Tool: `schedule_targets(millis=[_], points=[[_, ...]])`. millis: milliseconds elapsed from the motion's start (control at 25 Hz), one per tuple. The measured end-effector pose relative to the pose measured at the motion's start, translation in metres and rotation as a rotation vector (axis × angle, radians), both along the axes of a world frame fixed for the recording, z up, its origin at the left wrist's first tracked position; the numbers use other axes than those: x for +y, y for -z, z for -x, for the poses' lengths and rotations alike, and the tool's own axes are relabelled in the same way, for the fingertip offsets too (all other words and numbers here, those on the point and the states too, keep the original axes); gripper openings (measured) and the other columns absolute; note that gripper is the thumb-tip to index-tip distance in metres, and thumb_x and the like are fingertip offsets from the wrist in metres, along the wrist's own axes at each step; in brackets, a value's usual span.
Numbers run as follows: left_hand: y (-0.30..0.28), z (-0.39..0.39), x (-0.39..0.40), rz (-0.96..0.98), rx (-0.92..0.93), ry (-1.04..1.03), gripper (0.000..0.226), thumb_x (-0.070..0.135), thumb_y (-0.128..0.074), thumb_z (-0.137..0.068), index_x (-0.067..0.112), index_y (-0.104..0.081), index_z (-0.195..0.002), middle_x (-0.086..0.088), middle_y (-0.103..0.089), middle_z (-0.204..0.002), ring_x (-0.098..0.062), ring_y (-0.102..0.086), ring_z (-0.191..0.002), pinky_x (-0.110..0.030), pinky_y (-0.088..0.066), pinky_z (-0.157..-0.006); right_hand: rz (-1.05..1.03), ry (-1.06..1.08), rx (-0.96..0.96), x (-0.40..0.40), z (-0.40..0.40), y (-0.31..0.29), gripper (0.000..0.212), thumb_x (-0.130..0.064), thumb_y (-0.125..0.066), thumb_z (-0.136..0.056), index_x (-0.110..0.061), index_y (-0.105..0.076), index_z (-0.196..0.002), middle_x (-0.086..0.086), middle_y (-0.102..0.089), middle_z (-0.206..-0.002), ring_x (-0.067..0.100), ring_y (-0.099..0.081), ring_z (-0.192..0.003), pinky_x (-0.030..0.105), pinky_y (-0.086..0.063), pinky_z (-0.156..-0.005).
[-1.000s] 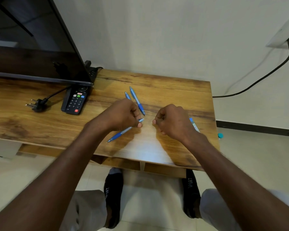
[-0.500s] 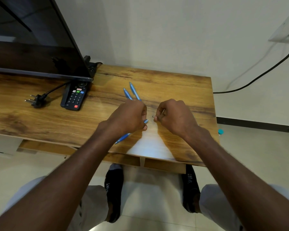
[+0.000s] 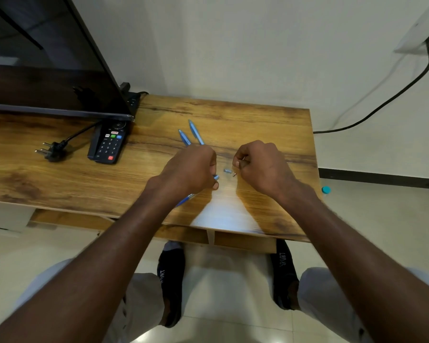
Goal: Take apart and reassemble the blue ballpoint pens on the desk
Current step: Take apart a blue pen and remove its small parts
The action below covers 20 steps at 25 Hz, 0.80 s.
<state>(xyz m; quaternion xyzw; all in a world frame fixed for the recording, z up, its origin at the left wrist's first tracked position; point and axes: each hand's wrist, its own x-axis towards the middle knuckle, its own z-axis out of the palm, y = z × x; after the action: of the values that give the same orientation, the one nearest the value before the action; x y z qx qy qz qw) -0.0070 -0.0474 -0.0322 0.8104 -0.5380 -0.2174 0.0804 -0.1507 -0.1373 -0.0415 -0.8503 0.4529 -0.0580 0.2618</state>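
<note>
My left hand (image 3: 192, 169) grips a blue pen barrel (image 3: 185, 200); its lower end sticks out below my wrist and its open end shows at my fingertips. My right hand (image 3: 260, 164) pinches a thin ink refill (image 3: 234, 174), most of it hidden in my fist, with only the short tip showing. A small clear-blue tip piece (image 3: 227, 171) lies on the desk (image 3: 60, 179) between my two hands. Two more blue pens (image 3: 193, 131) lie side by side just beyond my left hand, partly hidden by it.
A black remote (image 3: 109, 144) and a loose plug (image 3: 50, 152) lie at the left, in front of a television (image 3: 47, 70). A power strip (image 3: 131, 99) sits behind it. A blue cap (image 3: 326, 189) lies on the floor past the desk's right edge.
My hands have drawn apart. The tip piece has come off the held pen and now lies on the desk between them, and the refill is out in my right hand.
</note>
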Motion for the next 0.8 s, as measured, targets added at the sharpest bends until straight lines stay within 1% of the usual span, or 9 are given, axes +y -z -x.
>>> schedule_targets(millis=[160, 240, 280, 400, 480, 600, 720, 800], points=[[-0.001, -0.003, -0.002, -0.021, -0.010, 0.011, 0.030, 0.025, -0.094, -0.075, 0.016, -0.074, -0.095, -0.006, -0.075, -0.102, -0.023, -0.070, -0.098, -0.032, -0.052, -0.079, 0.026, 0.047, -0.009, -0.009, 0.012, -0.008, 0.009, -0.021, -0.071, -0.096, -0.021, -0.079, -0.098, 0.003, -0.077, -0.101, 0.026, -0.070, -0.093, 0.034, -0.054, -0.075], [-0.003, -0.004, -0.001, -0.014, -0.017, 0.006, 0.032, 0.028, -0.095, -0.074, 0.015, -0.073, -0.093, -0.006, -0.075, -0.098, -0.023, -0.070, -0.094, -0.034, -0.054, -0.078, 0.068, 0.108, 0.017, -0.013, 0.021, -0.011, 0.005, -0.027, -0.075, -0.095, -0.024, -0.077, -0.097, 0.002, -0.075, -0.101, 0.028, -0.070, -0.094, 0.036, -0.055, -0.074], [-0.004, -0.005, -0.001, -0.009, -0.021, 0.006, 0.033, 0.030, -0.095, -0.074, 0.015, -0.072, -0.092, -0.006, -0.074, -0.096, -0.023, -0.069, -0.092, -0.036, -0.056, -0.078, 0.095, 0.142, 0.050, -0.015, 0.025, -0.012, 0.007, -0.030, -0.076, -0.094, -0.024, -0.075, -0.097, 0.003, -0.074, -0.103, 0.030, -0.069, -0.095, 0.036, -0.054, -0.074], [-0.008, -0.007, -0.001, 0.000, 0.004, 0.009, 0.035, 0.036, -0.094, -0.073, 0.015, -0.069, -0.086, -0.005, -0.073, -0.093, -0.021, -0.068, -0.090, -0.040, -0.058, -0.081, 0.110, 0.207, 0.219, -0.021, 0.040, -0.016, 0.028, -0.039, -0.080, -0.091, -0.019, -0.069, -0.108, 0.005, -0.067, -0.109, 0.032, -0.064, -0.099, 0.035, -0.046, -0.074], [-0.009, -0.008, -0.004, 0.021, 0.033, -0.004, 0.034, 0.039, -0.092, -0.074, 0.014, -0.070, -0.082, -0.004, -0.073, -0.087, -0.019, -0.068, -0.086, -0.038, -0.057, -0.077, 0.067, 0.228, 0.292, -0.025, 0.048, -0.016, 0.034, -0.036, -0.081, -0.090, -0.016, -0.066, -0.112, 0.008, -0.063, -0.110, 0.031, -0.059, -0.096, 0.035, -0.042, -0.074], [-0.006, -0.004, -0.010, 0.096, 0.016, -0.038, 0.037, 0.046, -0.088, -0.078, 0.014, -0.070, -0.079, -0.002, -0.070, -0.078, -0.016, -0.066, -0.076, -0.032, -0.051, -0.067, 0.018, 0.227, 0.271, -0.026, 0.051, -0.011, 0.028, -0.025, -0.078, -0.092, -0.013, -0.066, -0.113, 0.012, -0.064, -0.115, 0.035, -0.062, -0.102, 0.035, -0.045, -0.076], [-0.005, 0.004, -0.018, 0.209, 0.002, -0.077, 0.036, 0.046, -0.081, -0.088, 0.012, -0.070, -0.082, 0.000, -0.068, -0.075, -0.011, -0.063, -0.071, -0.028, -0.043, -0.062, 0.023, 0.213, 0.202, -0.027, 0.049, -0.008, 0.019, -0.019, -0.077, -0.091, -0.014, -0.070, -0.108, 0.010, -0.068, -0.109, 0.031, -0.064, -0.095, 0.036, -0.053, -0.078], [-0.007, 0.009, -0.023, 0.269, 0.041, -0.104, 0.030, 0.042, -0.077, -0.094, 0.013, -0.071, -0.085, 0.003, -0.067, -0.074, -0.007, -0.060, -0.069, -0.024, -0.039, -0.059, -0.004, 0.233, 0.116, -0.030, 0.045, -0.006, 0.013, -0.019, -0.076, -0.090, -0.017, -0.074, -0.103, 0.007, -0.073, -0.105, 0.029, -0.068, -0.094, 0.041, -0.059, -0.081]])
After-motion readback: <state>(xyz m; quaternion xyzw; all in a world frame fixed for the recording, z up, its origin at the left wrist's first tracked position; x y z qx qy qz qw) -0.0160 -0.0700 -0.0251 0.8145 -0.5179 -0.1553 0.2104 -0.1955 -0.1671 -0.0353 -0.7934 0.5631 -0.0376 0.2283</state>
